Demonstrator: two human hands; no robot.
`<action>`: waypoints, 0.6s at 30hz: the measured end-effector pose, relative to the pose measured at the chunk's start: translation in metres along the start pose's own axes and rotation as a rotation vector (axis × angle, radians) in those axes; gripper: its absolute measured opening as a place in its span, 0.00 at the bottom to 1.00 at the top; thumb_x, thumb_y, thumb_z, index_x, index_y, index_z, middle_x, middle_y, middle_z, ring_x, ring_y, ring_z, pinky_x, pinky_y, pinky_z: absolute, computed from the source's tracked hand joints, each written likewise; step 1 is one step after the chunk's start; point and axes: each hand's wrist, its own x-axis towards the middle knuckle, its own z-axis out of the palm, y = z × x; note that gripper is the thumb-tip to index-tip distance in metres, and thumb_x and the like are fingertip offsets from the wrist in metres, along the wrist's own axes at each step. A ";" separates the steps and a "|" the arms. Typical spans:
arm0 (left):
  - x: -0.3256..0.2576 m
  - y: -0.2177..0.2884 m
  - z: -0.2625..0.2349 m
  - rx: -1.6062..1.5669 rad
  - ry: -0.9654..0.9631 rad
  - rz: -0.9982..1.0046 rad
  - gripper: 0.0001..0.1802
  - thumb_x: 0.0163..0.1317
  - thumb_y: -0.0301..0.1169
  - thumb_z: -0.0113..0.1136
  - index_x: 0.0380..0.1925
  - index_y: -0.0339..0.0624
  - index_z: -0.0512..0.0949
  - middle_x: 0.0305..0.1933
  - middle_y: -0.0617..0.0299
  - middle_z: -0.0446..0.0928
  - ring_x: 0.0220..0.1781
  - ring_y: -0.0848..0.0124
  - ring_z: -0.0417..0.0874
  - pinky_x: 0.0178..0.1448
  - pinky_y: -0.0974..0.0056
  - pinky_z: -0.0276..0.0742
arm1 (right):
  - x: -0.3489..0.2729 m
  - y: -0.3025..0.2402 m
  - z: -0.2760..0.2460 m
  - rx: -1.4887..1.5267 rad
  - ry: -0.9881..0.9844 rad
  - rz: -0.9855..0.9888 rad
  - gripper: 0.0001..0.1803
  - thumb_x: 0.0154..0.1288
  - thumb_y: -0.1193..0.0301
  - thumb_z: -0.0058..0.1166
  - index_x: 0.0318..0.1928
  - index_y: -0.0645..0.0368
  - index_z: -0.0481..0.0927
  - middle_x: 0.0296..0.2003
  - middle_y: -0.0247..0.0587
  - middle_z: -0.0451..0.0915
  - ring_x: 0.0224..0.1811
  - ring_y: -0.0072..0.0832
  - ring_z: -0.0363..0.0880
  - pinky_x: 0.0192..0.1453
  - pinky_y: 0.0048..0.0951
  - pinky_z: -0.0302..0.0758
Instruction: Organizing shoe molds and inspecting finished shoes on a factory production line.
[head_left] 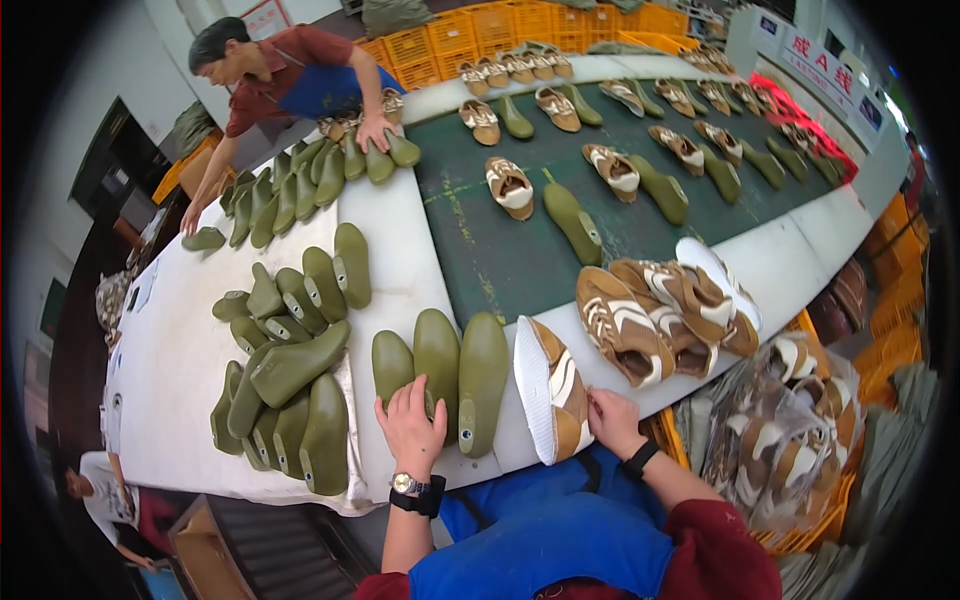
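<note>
Three olive-green shoe lasts stand side by side at the table's near edge: a left one (391, 357), a middle one (436, 350) and a right one (483, 375). My left hand (412, 425) is closed over the heel end of the left last, its thumb against the middle one. The hand hides the lower part of the left last. My right hand (613, 420) pinches the heel of a brown and white sneaker (570, 405). That shoe lies tipped on its side, its white sole (534, 390) turned toward the lasts.
More brown and white sneakers (625, 335) are heaped to the right. Several lasts (300, 370) are piled on the left. Shoes and lasts line the green belt (470, 240). A co-worker (290, 75) handles lasts at the far left. Bagged shoes (780, 440) fill an orange crate (835, 520).
</note>
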 end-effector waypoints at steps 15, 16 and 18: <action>0.002 0.006 -0.004 -0.078 0.070 0.003 0.28 0.54 0.37 0.60 0.56 0.41 0.68 0.55 0.54 0.71 0.61 0.56 0.67 0.67 0.44 0.49 | 0.022 -0.053 -0.006 1.303 -0.544 0.585 0.35 0.66 0.68 0.52 0.68 0.56 0.49 0.34 0.36 0.78 0.36 0.19 0.76 0.43 0.23 0.73; 0.002 0.011 -0.008 -0.119 0.041 -0.045 0.29 0.54 0.37 0.60 0.56 0.41 0.67 0.56 0.54 0.70 0.62 0.55 0.66 0.68 0.43 0.48 | 0.026 -0.061 -0.003 1.331 -0.558 0.535 0.38 0.65 0.71 0.53 0.68 0.54 0.46 0.33 0.36 0.77 0.34 0.18 0.75 0.42 0.22 0.73; -0.001 0.027 -0.015 -0.185 0.049 0.028 0.29 0.55 0.34 0.60 0.57 0.39 0.67 0.57 0.50 0.69 0.63 0.54 0.65 0.69 0.47 0.51 | 0.033 -0.078 0.006 1.241 -0.505 0.568 0.37 0.62 0.75 0.53 0.68 0.54 0.50 0.31 0.35 0.78 0.32 0.18 0.75 0.37 0.20 0.73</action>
